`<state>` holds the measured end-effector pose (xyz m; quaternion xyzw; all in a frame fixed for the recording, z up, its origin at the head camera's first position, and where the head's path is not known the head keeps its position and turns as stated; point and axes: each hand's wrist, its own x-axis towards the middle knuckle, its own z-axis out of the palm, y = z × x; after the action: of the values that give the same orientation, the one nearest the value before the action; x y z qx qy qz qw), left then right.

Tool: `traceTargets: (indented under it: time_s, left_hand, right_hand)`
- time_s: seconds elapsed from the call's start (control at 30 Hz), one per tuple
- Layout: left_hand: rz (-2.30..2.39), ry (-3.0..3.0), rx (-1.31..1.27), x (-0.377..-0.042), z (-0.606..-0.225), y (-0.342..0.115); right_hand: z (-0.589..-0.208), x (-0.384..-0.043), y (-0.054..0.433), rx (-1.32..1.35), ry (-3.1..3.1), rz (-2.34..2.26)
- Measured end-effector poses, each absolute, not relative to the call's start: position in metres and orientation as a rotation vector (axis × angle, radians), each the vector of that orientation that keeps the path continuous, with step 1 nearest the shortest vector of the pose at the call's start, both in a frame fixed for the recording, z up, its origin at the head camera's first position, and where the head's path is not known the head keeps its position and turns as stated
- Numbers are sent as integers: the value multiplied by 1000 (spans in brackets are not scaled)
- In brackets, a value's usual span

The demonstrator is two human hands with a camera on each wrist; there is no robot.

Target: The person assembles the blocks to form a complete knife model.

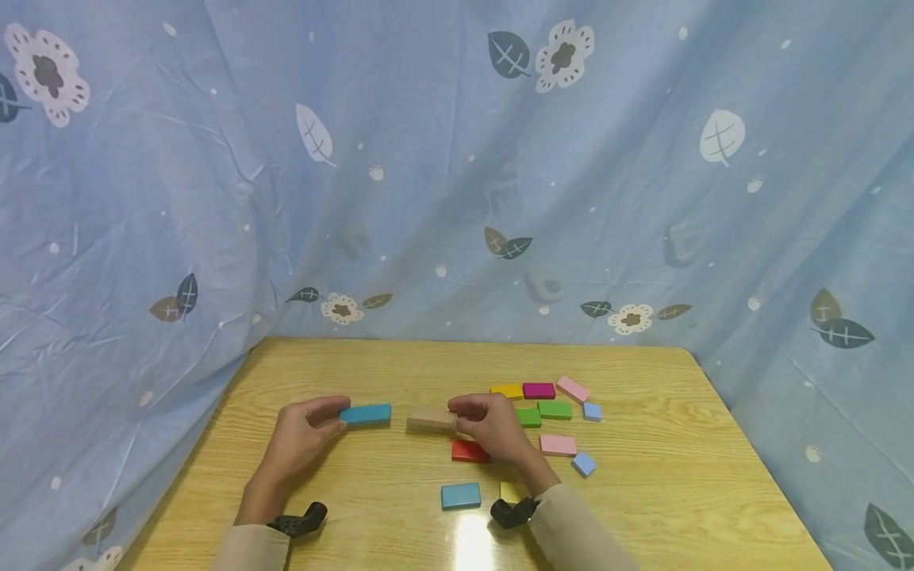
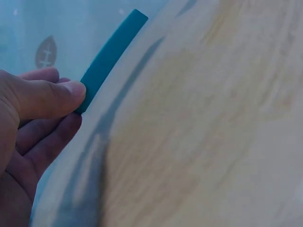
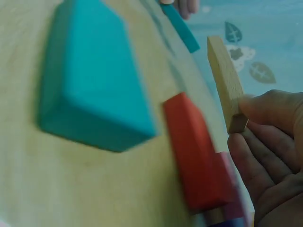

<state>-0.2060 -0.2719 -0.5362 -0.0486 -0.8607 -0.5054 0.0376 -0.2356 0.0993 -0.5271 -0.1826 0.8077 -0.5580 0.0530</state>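
Observation:
A long blue block (image 1: 366, 415) is pinched at its end between the thumb and fingers of my left hand (image 1: 303, 432). In the left wrist view that block (image 2: 113, 59) is raised off the table, its shadow falling beside it. My right hand (image 1: 496, 428) pinches one end of a plain wooden block (image 1: 431, 419); the right wrist view shows this wooden block (image 3: 226, 80) held up too. The two held blocks point toward each other with a gap between them. Just below the right hand lies a red block (image 1: 470, 451), partly covered by it.
Nearer me lie a shorter blue block (image 1: 460, 496) and a yellow block (image 1: 511, 492) partly behind the right wrist. Green (image 1: 554, 409), pink (image 1: 558, 445), magenta (image 1: 539, 390), orange-yellow (image 1: 506, 391) and small light-blue blocks (image 1: 584, 464) spread right of the right hand. A patterned curtain (image 1: 443, 174) surrounds the wooden table (image 1: 678, 492).

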Motion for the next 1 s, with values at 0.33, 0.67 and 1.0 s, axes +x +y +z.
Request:
traceTargets:
  time_s: [0.33, 0.67, 1.0]
  left_hand:
    - [-1521, -2664, -211, -211, -547, -257]
    - [-1514, -2681, -295, -217, -547, -232]
    - [-1520, -2689, -289, -217, -547, -221]
  right_hand:
    - [-534, -231, 115, -542, 2617, -1542]
    - [-528, -232, 122, -800, 2893, -1137]
    - [-528, -231, 119, -967, 2966, -885]
